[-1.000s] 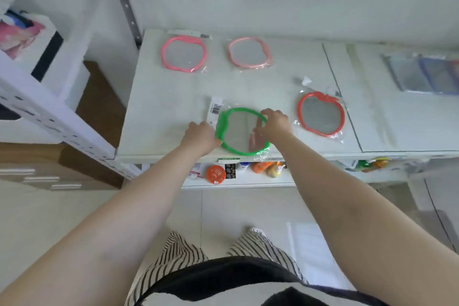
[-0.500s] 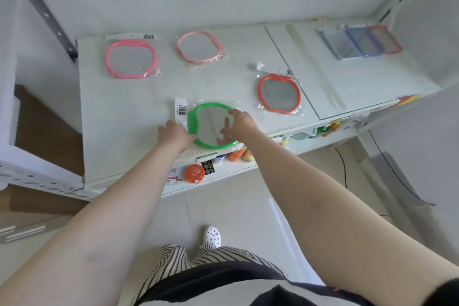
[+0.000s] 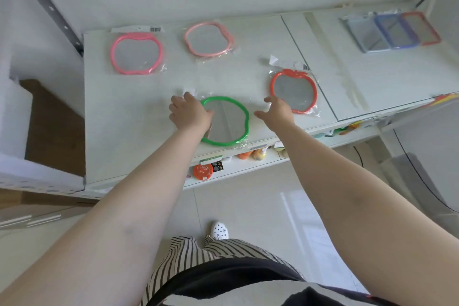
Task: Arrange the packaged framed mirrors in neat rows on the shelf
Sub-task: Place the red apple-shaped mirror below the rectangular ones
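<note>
Left hand (image 3: 190, 113) on green mirror (image 3: 224, 120) in plastic bag, right hand (image 3: 278, 113) open beside it

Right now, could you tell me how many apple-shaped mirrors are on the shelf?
4: hot pink back left, pale pink back centre, green front under the left hand, red front right. None seem hidden.

White shelf (image 3: 129, 131) bearing packaged mirrors. Green mirror (image 3: 227, 120) at front edge; red mirror (image 3: 294, 90) right of it, two pink mirrors (image 3: 136, 53) (image 3: 208, 40) behind.
</note>
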A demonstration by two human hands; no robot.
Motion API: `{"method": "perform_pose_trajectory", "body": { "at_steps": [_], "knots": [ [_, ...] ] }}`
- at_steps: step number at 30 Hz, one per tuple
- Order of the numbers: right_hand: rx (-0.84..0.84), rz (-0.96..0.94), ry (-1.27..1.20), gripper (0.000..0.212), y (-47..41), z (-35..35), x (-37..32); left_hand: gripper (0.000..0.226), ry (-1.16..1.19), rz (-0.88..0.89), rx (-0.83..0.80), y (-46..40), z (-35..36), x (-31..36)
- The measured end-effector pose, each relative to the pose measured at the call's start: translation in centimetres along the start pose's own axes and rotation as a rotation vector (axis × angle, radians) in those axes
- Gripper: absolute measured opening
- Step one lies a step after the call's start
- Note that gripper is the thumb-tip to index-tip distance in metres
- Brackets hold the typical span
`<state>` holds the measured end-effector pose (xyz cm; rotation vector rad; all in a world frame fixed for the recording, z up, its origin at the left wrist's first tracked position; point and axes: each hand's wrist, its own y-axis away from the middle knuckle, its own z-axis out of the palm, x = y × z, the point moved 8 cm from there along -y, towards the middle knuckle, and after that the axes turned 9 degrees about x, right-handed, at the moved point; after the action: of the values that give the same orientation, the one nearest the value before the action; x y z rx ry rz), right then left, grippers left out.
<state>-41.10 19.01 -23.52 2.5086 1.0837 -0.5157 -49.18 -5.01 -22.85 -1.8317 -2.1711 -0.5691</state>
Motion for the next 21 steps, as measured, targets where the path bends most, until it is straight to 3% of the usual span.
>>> {"method": "perform_pose_trajectory", "body": {
  "at_steps": [5, 8, 13, 18, 21],
  "knots": [
    [0.173, 0.148, -0.076, 0.052, -2.9, -3.4, 5.5, 0.066, 0.16, 0.246, -0.115, 0.9, 4.3, 9.2],
    [0.274, 0.251, -0.066, 0.055, -4.5, -5.1, 9.4, 0.069, 0.255, 0.286, -0.268, 2.4, 7.6, 13.9],
    [0.244, 0.4, -0.225, 0.069, -6.3, -5.1, 12.5, 0.049, 0.329, 0.197, -0.413, 3.6, 12.1, 17.5],
    [0.187, 0.492, -0.407, 0.037, -5.9, -4.3, 12.4, 0.03, 0.421, 0.051, -0.448, 3.3, 13.4, 16.6],
    [0.172, 0.489, -0.556, 0.031, -5.1, -4.5, 11.2, 0.024, 0.478, 0.022, -0.447, 2.9, 12.1, 15.8]
  ]
}}
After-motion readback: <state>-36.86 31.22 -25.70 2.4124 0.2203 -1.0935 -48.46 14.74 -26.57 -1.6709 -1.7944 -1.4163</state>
